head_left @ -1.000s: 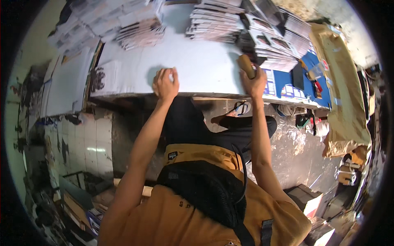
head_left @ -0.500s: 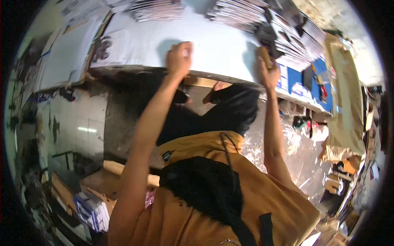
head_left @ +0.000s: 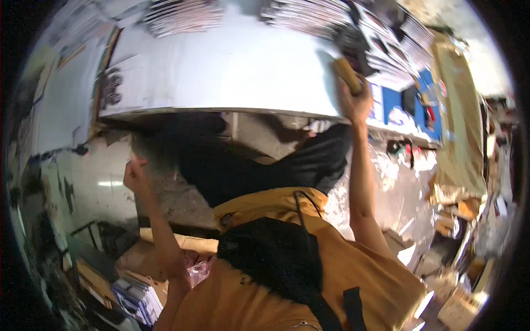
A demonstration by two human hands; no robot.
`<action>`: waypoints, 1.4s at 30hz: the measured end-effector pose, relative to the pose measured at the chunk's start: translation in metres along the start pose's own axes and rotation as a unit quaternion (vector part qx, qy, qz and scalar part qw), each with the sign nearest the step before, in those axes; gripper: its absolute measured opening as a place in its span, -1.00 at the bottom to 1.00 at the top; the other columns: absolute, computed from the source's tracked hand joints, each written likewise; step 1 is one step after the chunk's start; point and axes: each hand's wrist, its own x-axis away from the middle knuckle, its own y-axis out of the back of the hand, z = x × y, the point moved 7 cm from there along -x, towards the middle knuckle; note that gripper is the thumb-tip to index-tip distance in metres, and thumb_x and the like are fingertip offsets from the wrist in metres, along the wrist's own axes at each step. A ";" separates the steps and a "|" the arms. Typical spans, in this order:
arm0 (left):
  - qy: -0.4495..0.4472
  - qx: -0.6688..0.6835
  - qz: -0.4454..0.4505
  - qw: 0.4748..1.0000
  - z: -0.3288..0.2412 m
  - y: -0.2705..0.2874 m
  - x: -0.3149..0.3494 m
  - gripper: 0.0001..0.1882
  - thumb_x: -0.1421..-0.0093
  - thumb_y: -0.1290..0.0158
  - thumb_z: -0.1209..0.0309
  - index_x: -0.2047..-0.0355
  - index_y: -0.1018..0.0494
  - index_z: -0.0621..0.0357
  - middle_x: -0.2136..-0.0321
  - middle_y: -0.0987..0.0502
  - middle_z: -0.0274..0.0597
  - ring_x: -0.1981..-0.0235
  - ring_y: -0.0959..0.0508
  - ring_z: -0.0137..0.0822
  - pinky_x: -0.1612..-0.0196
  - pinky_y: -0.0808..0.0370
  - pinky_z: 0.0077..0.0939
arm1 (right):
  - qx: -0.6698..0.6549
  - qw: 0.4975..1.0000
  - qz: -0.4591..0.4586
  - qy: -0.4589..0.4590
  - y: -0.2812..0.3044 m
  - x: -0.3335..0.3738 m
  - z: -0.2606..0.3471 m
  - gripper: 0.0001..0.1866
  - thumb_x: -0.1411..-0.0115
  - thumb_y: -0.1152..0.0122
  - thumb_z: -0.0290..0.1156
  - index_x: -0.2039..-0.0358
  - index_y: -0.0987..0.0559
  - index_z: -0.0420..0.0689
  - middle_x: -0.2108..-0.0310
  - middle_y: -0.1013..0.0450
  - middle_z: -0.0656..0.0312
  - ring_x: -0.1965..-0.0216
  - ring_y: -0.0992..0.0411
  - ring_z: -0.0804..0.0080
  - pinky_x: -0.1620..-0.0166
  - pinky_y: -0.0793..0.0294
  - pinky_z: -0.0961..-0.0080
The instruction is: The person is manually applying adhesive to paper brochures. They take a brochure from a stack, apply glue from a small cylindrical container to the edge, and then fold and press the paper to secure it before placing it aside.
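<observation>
My right hand is closed around a tan-brown block, possibly a roll of tape seen edge-on. It rests at the right part of the white tabletop, just left of some dark objects. My left hand is off the table, low on the left beside the tiled floor. Motion smears its fingers, so I cannot make out whether it holds anything.
Stacks of flat printed sheets stand along the table's back. More piled sheets lie at the right, near a blue surface and brown wrapping paper. An open cardboard box sits lower left.
My left hand has left the tabletop and swung left and toward me. My right hand still grips the brown block, which is tilted more to the left.
</observation>
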 end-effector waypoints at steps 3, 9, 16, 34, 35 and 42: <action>-0.119 0.040 -0.049 0.991 -0.053 -0.025 -0.039 -0.76 -0.35 -0.17 0.37 0.42 -0.55 0.29 0.44 -0.57 -0.29 0.35 -0.53 -0.47 0.26 -0.45 -0.53 | 0.009 1.000 -0.009 -0.009 0.007 0.004 -0.036 -0.49 -0.13 -0.47 -0.33 -0.06 -0.58 -0.25 0.09 -0.57 -0.02 0.08 -0.54 0.09 -0.01 -0.53 0.23; -0.281 -0.215 -0.021 0.935 -0.107 -0.070 -0.143 -0.31 -0.14 -0.37 0.13 -0.15 -0.39 0.25 -0.09 -0.46 0.10 -0.15 -0.40 0.15 -0.22 -0.31 0.02 | 0.200 0.977 -0.065 -0.023 0.027 -0.008 -0.046 -0.39 -0.14 -0.48 -0.07 0.00 -0.59 -0.32 0.18 -0.57 -0.13 0.18 -0.55 -0.03 0.12 -0.53 0.19; -0.275 -0.345 0.272 0.855 -0.080 -0.118 -0.175 0.27 0.10 -0.47 -0.06 -0.47 -0.03 0.19 -0.48 -0.03 0.08 -0.51 0.01 0.08 -0.49 0.00 0.08 | 0.115 0.988 -0.088 -0.059 0.023 -0.013 -0.034 -0.39 -0.09 -0.54 -0.05 0.08 -0.58 -0.31 0.17 -0.53 -0.09 0.15 -0.51 -0.01 0.10 -0.50 0.17; -0.335 -0.179 0.057 0.923 -0.108 -0.078 -0.129 -0.81 -0.29 -0.18 0.57 0.10 -0.64 0.29 0.18 -0.71 -0.03 0.15 -0.72 -0.19 0.06 -0.62 -0.33 | 0.042 0.974 -0.203 0.088 0.044 -0.002 0.017 -0.63 -0.28 -0.38 -0.39 -0.03 -0.56 -0.28 0.10 -0.48 0.11 0.18 -0.42 0.32 0.12 -0.42 0.41; -0.334 -0.178 0.057 0.924 -0.111 -0.082 -0.125 -0.81 -0.29 -0.18 0.57 0.10 -0.64 0.29 0.18 -0.71 -0.03 0.15 -0.72 -0.19 0.06 -0.62 -0.33 | 0.019 0.976 -0.198 0.093 0.043 0.000 0.026 -0.66 -0.30 -0.36 -0.42 -0.02 -0.55 -0.30 0.10 -0.48 0.10 0.17 -0.42 0.32 0.11 -0.41 0.41; -0.373 -0.067 0.216 0.900 -0.174 -0.172 -0.026 -0.90 -0.19 -0.25 0.59 0.26 -0.66 0.29 0.29 -0.72 -0.06 0.25 -0.73 -0.19 0.13 -0.65 -0.31 | -0.208 0.967 0.148 0.009 -0.023 0.049 0.126 -0.75 -0.20 -0.30 -0.59 0.10 -0.59 -0.35 0.18 -0.55 0.02 0.14 -0.49 0.23 0.03 -0.46 0.36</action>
